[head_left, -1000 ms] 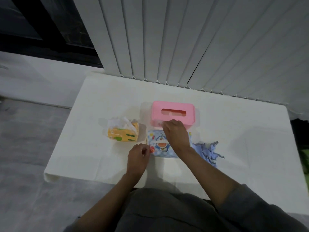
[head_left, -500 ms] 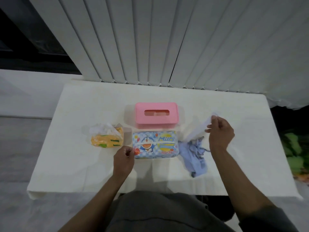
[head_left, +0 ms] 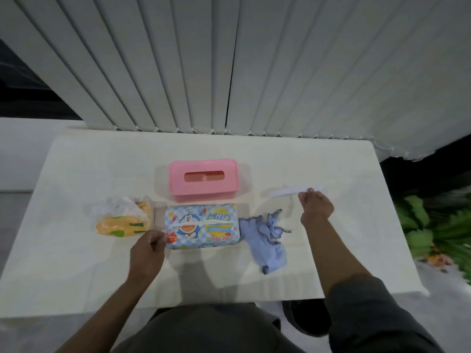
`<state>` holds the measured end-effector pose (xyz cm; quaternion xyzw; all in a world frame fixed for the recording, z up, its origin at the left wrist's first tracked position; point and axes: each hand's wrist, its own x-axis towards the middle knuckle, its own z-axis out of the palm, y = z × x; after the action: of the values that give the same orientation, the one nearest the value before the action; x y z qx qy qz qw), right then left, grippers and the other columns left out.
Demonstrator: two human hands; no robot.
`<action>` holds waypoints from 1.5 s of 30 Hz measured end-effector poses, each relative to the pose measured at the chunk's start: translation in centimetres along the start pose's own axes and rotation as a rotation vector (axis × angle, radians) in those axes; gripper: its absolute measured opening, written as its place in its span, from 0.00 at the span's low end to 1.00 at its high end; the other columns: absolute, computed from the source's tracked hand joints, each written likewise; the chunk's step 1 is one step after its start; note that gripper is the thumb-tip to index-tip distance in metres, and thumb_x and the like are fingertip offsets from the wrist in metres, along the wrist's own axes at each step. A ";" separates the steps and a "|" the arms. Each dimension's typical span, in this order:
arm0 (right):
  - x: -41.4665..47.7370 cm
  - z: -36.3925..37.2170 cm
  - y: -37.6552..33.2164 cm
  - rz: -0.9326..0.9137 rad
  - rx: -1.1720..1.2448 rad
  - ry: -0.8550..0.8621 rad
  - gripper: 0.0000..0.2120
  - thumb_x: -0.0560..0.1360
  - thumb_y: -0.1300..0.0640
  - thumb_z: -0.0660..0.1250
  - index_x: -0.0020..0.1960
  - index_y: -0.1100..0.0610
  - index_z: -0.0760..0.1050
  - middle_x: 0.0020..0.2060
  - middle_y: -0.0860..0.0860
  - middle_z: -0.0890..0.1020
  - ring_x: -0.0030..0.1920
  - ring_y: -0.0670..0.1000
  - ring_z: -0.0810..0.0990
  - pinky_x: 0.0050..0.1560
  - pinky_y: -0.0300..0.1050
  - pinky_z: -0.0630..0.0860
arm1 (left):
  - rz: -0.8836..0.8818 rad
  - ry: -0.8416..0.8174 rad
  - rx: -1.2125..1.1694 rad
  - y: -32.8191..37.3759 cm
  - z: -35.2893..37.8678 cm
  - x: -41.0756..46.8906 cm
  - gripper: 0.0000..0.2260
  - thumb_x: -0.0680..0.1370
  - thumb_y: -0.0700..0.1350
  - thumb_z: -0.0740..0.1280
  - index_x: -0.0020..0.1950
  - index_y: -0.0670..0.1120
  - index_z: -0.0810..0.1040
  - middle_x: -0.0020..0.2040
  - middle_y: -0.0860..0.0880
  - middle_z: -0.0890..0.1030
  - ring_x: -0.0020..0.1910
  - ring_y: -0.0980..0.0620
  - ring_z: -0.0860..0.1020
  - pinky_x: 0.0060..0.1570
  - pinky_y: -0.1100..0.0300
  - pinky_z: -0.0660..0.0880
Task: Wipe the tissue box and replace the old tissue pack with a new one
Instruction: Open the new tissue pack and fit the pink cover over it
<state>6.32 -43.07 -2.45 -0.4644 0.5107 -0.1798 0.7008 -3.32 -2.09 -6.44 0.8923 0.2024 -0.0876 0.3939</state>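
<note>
Tear strip off: the right hand pinches it over the bench, while the left hand grips the new tissue pack, now open and ready for the pink tissue box just behind.

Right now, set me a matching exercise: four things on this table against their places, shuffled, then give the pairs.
1. pink tissue box
2. yellow tissue pack
3. blue cloth
4. white strip

A. at the right hand's fingertips
B. left of the cartoon tissue pack
C. behind the cartoon tissue pack, nearest the blinds
D. right of the cartoon tissue pack

Pairs: 1-C, 2-B, 3-D, 4-A.
</note>
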 end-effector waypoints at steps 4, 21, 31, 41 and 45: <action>1.6 -1.3 1.3 0.063 -0.304 -0.040 0.04 0.76 0.66 0.65 0.45 0.57 0.75 0.40 0.54 0.81 0.38 0.51 0.81 0.48 0.45 0.81 | -0.099 -0.103 -0.100 0.3 -0.4 -0.3 0.02 0.79 0.47 0.68 0.48 0.50 0.78 0.46 0.49 0.84 0.45 0.46 0.83 0.50 0.48 0.78; -1.5 -1.6 3.9 -0.118 -0.562 -0.065 0.07 0.73 0.57 0.71 0.47 0.60 0.83 0.33 0.51 0.84 0.30 0.48 0.81 0.34 0.45 0.81 | 0.221 0.036 -0.012 3.5 -1.3 0.4 0.09 0.80 0.39 0.66 0.58 0.43 0.80 0.55 0.47 0.79 0.53 0.47 0.79 0.53 0.49 0.78; -11.9 4.2 7.6 -0.617 -1.182 -0.943 0.05 0.75 0.58 0.69 0.43 0.55 0.84 0.40 0.46 0.86 0.39 0.43 0.80 0.44 0.39 0.75 | 0.470 -0.128 0.457 4.9 -1.5 2.6 0.10 0.80 0.47 0.62 0.56 0.52 0.82 0.52 0.52 0.84 0.52 0.46 0.80 0.53 0.50 0.71; -12.9 6.7 8.4 -0.696 -1.662 -1.191 0.08 0.73 0.49 0.69 0.48 0.51 0.84 0.47 0.47 0.85 0.46 0.50 0.81 0.47 0.48 0.79 | 0.444 -0.218 0.444 4.7 -1.4 3.1 0.12 0.81 0.47 0.59 0.58 0.53 0.81 0.58 0.53 0.82 0.58 0.48 0.78 0.56 0.51 0.69; -12.9 6.6 8.4 -0.712 -1.689 -1.258 0.08 0.73 0.54 0.67 0.41 0.56 0.82 0.39 0.49 0.83 0.39 0.49 0.77 0.40 0.46 0.75 | 0.456 -0.242 0.438 4.8 -1.4 3.2 0.12 0.81 0.47 0.59 0.59 0.53 0.81 0.58 0.53 0.82 0.59 0.47 0.77 0.57 0.52 0.70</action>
<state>4.92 -26.37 -2.11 -0.9210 -0.1401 0.3025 0.2017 1.58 -3.02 -3.31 0.9612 -0.0740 -0.1437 0.2235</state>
